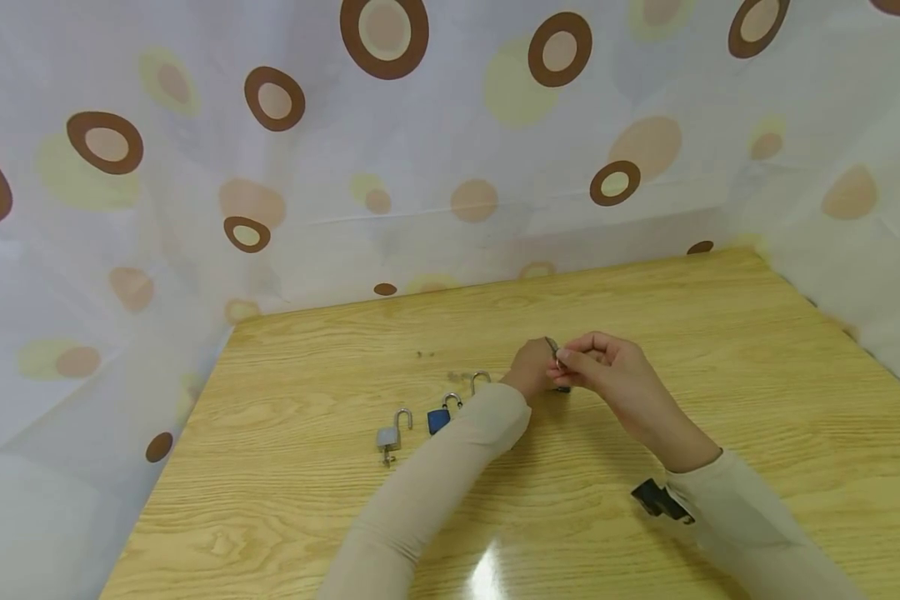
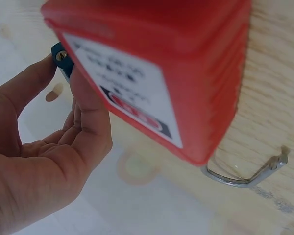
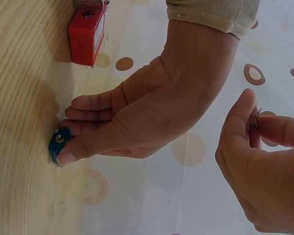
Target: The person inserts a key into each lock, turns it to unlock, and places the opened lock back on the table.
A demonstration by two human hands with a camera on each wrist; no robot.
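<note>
My left hand (image 1: 534, 367) reaches across the table, thumb and fingers pinching a small dark blue padlock (image 3: 59, 142) low at the tabletop. That padlock's keyhole face shows in both wrist views; in the left wrist view the padlock (image 2: 62, 56) is partly behind a red padlock. Just to the right, my right hand (image 1: 622, 375) is raised and pinches small metal keys (image 3: 255, 118) between thumb and fingertips. The keys are apart from the padlock. Close to the left wrist stands the red padlock (image 2: 186, 83) with a white label; its shackle (image 2: 245, 182) shows beside it.
Left of my left forearm, a grey padlock (image 1: 387, 437) with its shackle open and keys in it lies on the wooden table (image 1: 270, 517). Another blue padlock (image 1: 438, 419) sits beside the sleeve. A black piece (image 1: 656, 500) shows at the right cuff. Patterned sheeting (image 1: 420, 167) surrounds the table.
</note>
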